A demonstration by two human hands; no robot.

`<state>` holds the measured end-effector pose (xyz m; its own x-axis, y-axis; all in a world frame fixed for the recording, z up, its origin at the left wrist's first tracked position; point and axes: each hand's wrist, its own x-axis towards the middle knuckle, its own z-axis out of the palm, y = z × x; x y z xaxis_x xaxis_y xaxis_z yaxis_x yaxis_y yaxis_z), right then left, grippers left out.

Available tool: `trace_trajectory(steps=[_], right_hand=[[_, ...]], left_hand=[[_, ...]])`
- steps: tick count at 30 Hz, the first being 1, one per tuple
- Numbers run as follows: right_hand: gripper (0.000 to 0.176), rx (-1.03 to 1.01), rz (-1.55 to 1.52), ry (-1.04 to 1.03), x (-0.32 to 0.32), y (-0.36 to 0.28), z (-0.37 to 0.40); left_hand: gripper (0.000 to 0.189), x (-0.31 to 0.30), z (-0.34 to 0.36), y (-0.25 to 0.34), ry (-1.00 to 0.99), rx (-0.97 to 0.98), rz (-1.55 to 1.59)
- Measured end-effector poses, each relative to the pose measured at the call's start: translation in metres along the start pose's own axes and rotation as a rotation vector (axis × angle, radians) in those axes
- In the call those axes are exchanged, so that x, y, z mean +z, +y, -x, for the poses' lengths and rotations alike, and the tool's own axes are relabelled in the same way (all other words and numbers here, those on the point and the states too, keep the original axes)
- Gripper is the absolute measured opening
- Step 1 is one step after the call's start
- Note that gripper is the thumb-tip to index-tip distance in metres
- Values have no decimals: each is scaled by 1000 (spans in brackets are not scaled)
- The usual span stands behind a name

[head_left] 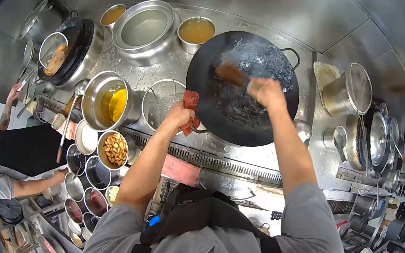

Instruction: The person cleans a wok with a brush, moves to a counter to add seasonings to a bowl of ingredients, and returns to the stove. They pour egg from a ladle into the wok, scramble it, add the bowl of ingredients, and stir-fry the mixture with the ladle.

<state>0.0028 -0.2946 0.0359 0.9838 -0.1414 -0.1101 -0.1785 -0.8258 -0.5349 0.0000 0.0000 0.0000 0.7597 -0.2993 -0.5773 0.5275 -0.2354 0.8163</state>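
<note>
A large black wok [206, 101] lies on the steel range, with wet, shiny streaks across its inside. My left hand [179, 114] is closed on a red cloth [191, 100] at the wok's left edge, by a metal handle. Over the right part of the wok, my right hand [268, 93] grips the handle of a brown brush [230, 74], whose blurred head is over the wok's inner surface. A round wire rack [153, 100] sits just left of the wok.
Left are a pot with yellow oil [92, 106], a wide pot [120, 45], a pot of browned pieces [104, 158] and several small pots. Far left, a co-worker [3, 184] stands near another wok [81, 58] holding a strainer. A tall pot [336, 96] is right.
</note>
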Motion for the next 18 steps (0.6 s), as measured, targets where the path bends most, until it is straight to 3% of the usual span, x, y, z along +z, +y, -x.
trace_trajectory(steps=[2,3,5,7,9,12,14,16,18], right_hand=[[39,-65,-120,-105,16,1,26],[39,-57,-86,-206,-30,29,61],[37,-99,57,-309,-47,38,75],[35,-123,241,-217,-50,63,44],[33,-27,334,61,-39,40,-4],[34,22,269,214,-7,14,-27],[37,13,-17,7,3,13,6],[44,-116,-106,-44,18,20,49],[47,-42,-271,-230,0,24,94]], left_hand=[[28,-11,-4,7,63,-11,-35],[28,30,2,-2,4,-6,52],[26,16,4,2,11,-12,10],[26,6,9,7,29,-15,5],[27,7,9,11,-26,-78,4],[28,9,8,7,39,-19,15],[28,9,10,-3,49,-4,19],[30,4,-7,-15,86,59,-39],[30,5,3,-4,48,28,-18]])
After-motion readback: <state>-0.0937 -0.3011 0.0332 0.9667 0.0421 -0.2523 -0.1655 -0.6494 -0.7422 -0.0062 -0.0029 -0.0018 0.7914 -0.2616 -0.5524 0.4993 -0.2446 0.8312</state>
